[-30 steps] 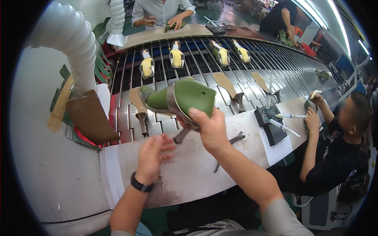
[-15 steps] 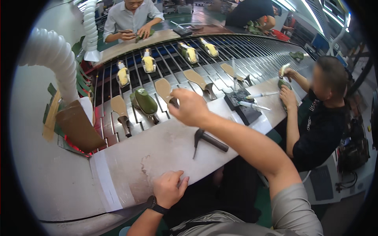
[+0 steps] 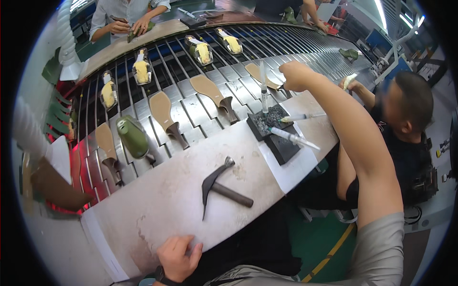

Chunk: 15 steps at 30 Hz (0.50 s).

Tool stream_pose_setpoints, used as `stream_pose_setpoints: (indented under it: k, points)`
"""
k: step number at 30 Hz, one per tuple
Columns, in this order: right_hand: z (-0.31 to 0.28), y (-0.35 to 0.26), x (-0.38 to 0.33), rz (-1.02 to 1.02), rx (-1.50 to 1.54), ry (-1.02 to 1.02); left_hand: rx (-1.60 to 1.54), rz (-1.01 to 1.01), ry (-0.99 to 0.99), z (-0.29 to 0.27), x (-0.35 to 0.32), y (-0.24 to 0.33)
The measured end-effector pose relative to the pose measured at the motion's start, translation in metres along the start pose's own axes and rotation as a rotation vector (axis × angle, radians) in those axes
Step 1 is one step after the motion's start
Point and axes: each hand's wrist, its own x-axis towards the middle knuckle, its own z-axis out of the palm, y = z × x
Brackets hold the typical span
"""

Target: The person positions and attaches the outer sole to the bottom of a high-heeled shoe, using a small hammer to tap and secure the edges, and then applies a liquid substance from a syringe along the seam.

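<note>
Over the far side of the conveyor (image 3: 286, 52), the right hand (image 3: 295, 75) is stretched out at the end of a long, straight arm. It is closed into a loose fist just above a tan insole (image 3: 262, 76) that lies on a stand on the metal slats; whether anything is pinched inside the fist cannot be told. The left hand (image 3: 179, 257) is laid flat at the near edge of the pale workbench (image 3: 157, 205), fingers spread, nothing held in it.

A hammer (image 3: 222, 187) with a dark head and a brown handle is seen lying on the bench, well apart from both hands. To its right, a black tray (image 3: 274, 131) is set on a white sheet, with three syringes (image 3: 293, 138) propped in or across it. A green shoe (image 3: 132, 137) is mounted on a stand on the slats, between two further insoles. Farther back on the belt, yellow shoe forms wrapped in clear plastic (image 3: 142, 71) are lined up in a row.

At the right, another person in a dark shirt (image 3: 405, 143) is seated beside the belt, a hand raised to it. Across the conveyor, a further person's hands (image 3: 129, 26) are occupied at a brown table.
</note>
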Motion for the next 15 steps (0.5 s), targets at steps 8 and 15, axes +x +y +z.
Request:
stream_pose_setpoints:
  k: [8, 15]
  points:
    - [0.119, 0.007, 0.148, 0.080, 0.024, -0.187, -0.031, -0.218, 0.059, -0.011, 0.072, -0.013]
    - [0.112, 0.072, 0.265, 0.423, 0.392, 0.349, 0.044, -0.165, -0.031, -0.015, 0.090, -0.016]
